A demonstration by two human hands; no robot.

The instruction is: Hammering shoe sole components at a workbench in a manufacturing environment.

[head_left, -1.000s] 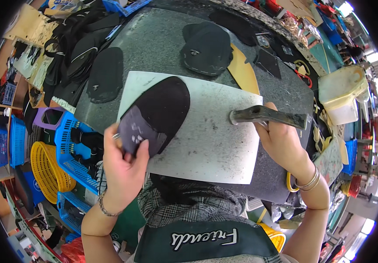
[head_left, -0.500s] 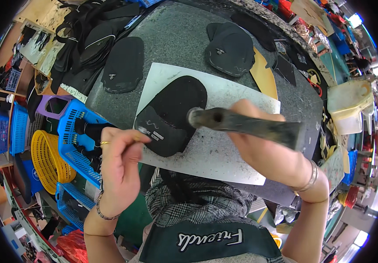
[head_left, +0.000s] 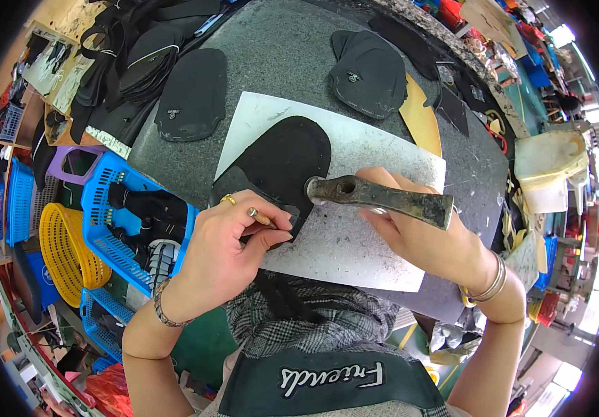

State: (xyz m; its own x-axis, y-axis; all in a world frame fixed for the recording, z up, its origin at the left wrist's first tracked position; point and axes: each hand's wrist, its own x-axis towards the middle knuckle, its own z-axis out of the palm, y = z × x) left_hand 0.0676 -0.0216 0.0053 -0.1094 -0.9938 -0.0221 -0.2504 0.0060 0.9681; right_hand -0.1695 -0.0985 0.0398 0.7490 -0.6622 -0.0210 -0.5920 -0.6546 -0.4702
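Note:
A black rounded fabric piece (head_left: 289, 149) lies on a white board (head_left: 355, 260), its lower part covered by my left hand (head_left: 233, 233). That hand is closed in a pinch on a small rod-like punch (head_left: 260, 217), whose round metal end points up. The punch's tip is hidden by my fingers, so contact with the fabric cannot be seen. My right hand (head_left: 410, 222) grips a worn metal hammer (head_left: 390, 196) above the board. The hammer's round face is to the right of the punch, near the fabric's right edge, and apart from the punch.
More black pieces lie on the grey worktop (head_left: 271, 48): one at left (head_left: 191, 94), a stack at right (head_left: 367, 80) beside a yellow sheet (head_left: 421, 115). Black goods (head_left: 146, 62) are heaped at the far left. Blue (head_left: 104, 240) and yellow (head_left: 63, 260) baskets stand left; a pale bin (head_left: 549, 163) stands right.
My left hand has moved right over the lower part of the fabric piece, bringing the punch there. The hammer stays at nearly the same place in my right hand.

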